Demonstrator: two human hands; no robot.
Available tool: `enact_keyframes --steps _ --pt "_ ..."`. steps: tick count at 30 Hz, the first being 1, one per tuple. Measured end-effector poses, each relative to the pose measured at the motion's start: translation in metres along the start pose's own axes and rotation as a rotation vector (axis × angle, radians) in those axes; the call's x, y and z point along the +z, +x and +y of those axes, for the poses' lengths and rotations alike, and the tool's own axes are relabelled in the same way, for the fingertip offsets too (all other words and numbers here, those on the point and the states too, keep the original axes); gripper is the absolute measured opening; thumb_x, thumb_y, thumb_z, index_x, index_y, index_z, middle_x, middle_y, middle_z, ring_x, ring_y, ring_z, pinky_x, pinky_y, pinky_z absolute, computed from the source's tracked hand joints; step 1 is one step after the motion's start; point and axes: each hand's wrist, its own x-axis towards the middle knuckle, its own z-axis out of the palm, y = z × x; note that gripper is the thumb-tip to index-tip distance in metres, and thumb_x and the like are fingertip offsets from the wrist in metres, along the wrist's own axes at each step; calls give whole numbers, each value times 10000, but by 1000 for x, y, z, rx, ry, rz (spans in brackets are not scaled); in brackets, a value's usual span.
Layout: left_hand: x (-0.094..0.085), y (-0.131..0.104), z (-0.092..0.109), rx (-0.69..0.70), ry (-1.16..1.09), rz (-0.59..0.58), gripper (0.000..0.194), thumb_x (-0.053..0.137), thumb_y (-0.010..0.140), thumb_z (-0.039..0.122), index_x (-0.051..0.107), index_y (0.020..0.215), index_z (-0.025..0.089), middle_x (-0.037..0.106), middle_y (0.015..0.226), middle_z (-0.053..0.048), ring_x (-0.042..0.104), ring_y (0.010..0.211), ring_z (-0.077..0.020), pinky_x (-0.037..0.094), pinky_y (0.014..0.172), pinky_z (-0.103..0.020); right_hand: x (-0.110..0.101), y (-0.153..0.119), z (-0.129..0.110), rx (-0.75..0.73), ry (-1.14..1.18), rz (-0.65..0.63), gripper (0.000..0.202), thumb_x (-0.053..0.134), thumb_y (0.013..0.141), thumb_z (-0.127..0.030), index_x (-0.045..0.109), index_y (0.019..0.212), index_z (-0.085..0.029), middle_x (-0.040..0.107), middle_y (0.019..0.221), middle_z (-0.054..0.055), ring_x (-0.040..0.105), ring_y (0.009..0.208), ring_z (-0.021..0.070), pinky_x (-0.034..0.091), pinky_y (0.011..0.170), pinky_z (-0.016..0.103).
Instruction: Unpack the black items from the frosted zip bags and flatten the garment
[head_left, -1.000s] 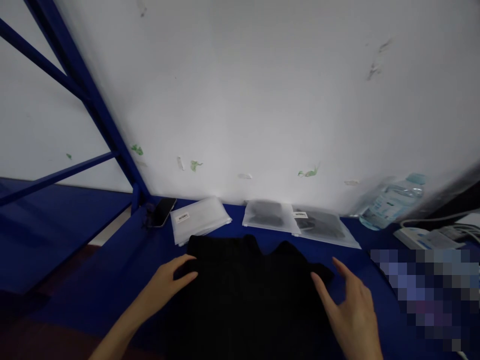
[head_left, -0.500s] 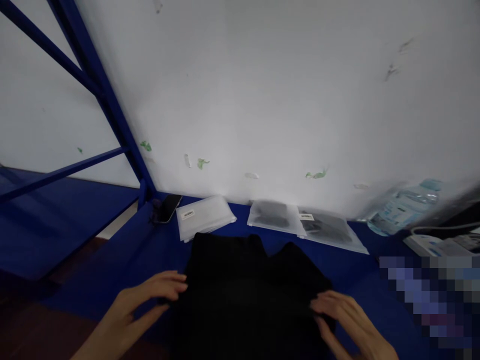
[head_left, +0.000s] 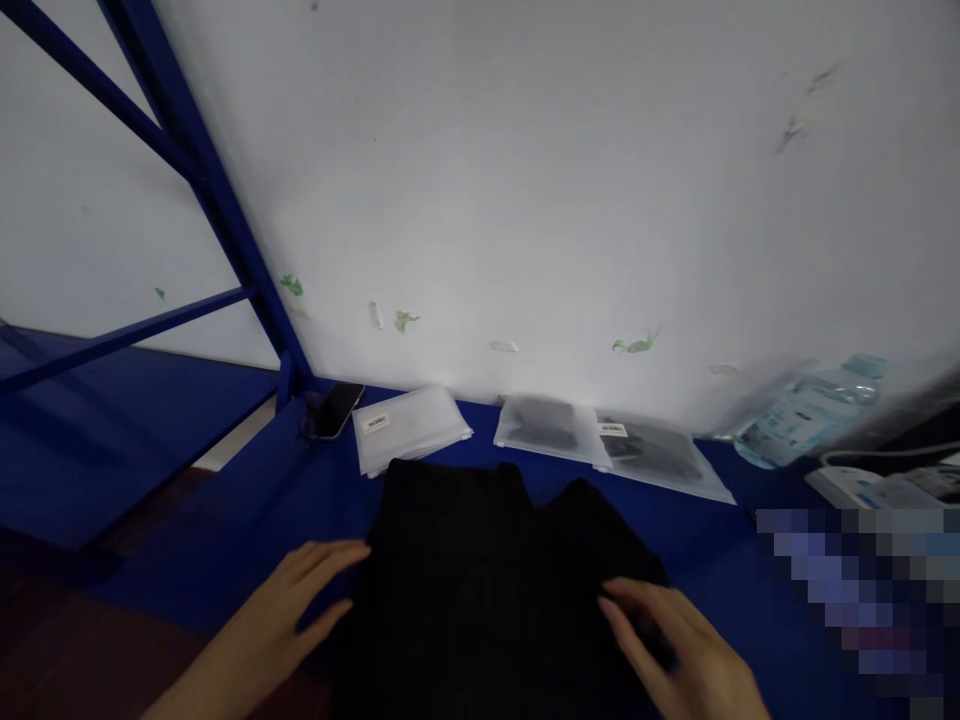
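A black garment [head_left: 480, 590] lies spread over the blue table in front of me, with a V-shaped notch in its far edge. Its dark surface hides most folds. My left hand [head_left: 300, 600] is at the garment's left edge, fingers stretched out and thumb apart, fingertips at the cloth. Over the right part of the garment, my right hand [head_left: 667, 635] has its thumb and fingertips nearly together in a pinch at the black cloth. How much fabric is between them is hard to see.
Along the white wall lie a stack of frosted zip bags [head_left: 412, 430], two bags with dark contents [head_left: 547, 430] [head_left: 667, 462] and a phone [head_left: 339, 410]. A tilted clear bottle [head_left: 810, 415] is at the right. A blue metal frame [head_left: 225, 225] rises at the left.
My left hand has let go of the garment's edge and its fingers have spread. My right hand has moved left, inward over the cloth. The garment's near part lies flatter.
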Motion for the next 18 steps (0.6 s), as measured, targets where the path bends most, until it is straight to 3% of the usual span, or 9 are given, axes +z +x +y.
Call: enact_keyframes --steps 4,8,11,14,16,18 --pt "9 29 -8 124 161 43 540 476 852 118 509 1339 349 522 1396 -28 564 1190 -259 449 1010 -468 32 32 -22 88 35 -178 213 587 840 -413 656 948 -244 667 753 17 654 624 182 513 566 288" --pt "-3 49 3 137 98 50 282 466 894 170 659 1062 291 673 1083 -14 642 994 -217 486 927 -379 43 65 -33 129 191 -347 125 552 837 -308 595 746 -233 612 591 -30 599 533 151 434 517 253" --pt "-17 74 10 93 17 148 179 487 919 259 651 991 264 685 939 8 657 880 -191 516 808 -293 38 92 -32 189 391 -217 166 541 848 -385 596 853 -229 658 636 -22 614 553 150 459 549 252" --pt "-19 101 9 8 55 313 224 469 934 308 626 1071 227 683 930 -16 661 821 -206 525 765 -319 31 106 -24 235 450 -71 344 535 847 -450 567 1098 -217 720 924 40 673 722 167 514 688 281" --pt "-13 112 8 -28 97 396 287 456 936 310 593 1163 199 668 1042 -68 641 952 -266 498 859 -415 24 102 -14 212 404 -65 337 538 849 -450 586 1095 -225 713 984 49 677 777 175 518 738 293" --pt "-1 112 12 15 130 431 336 452 942 302 553 1240 184 630 1181 -107 567 1133 -311 428 973 -490 16 88 -1 166 293 -134 254 538 853 -432 634 992 -241 713 877 29 664 702 172 519 684 292"
